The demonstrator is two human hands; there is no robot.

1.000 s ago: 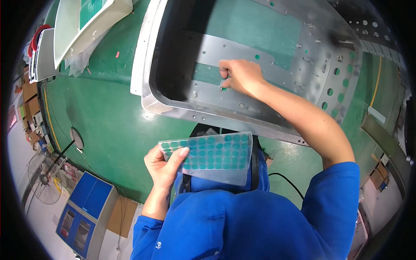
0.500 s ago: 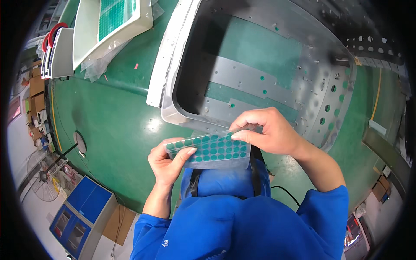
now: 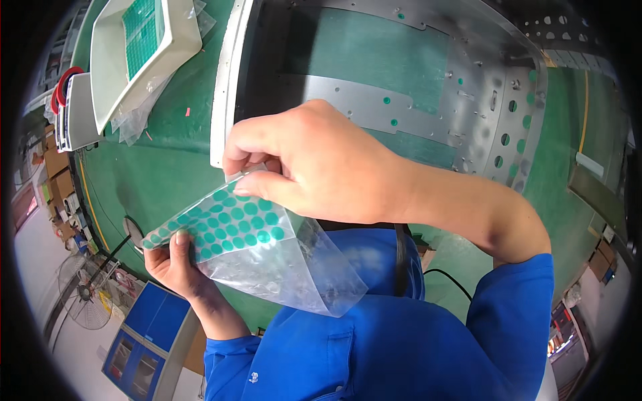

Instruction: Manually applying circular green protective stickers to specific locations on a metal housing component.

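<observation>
A sheet of round green stickers (image 3: 231, 226) is tilted in front of my body. My left hand (image 3: 179, 269) grips its lower left end, thumb on the dots and fingers mostly hidden behind. My right hand (image 3: 321, 164) pinches the upper edge between thumb and fingers. Clear plastic film (image 3: 301, 274), perhaps a bag, hangs loosely from the sheet across my blue clothing. Whether the sheet lies inside the plastic I cannot tell. Just beyond my right hand stands a large grey metal housing (image 3: 341, 87) with holes and studs in its panels.
At the far left a cream plastic bin (image 3: 175, 50) holds green sheets (image 3: 142, 41), with crumpled clear plastic (image 3: 137, 117) beside it. Red rolls (image 3: 63, 87) are further left. A fan (image 3: 83, 292) and a blue cabinet (image 3: 137, 334) stand at the lower left.
Both hands have moved left with the sticker sheet, which now tilts more steeply. My right hand has crossed in front of the housing. The clear plastic has spread out below the sheet.
</observation>
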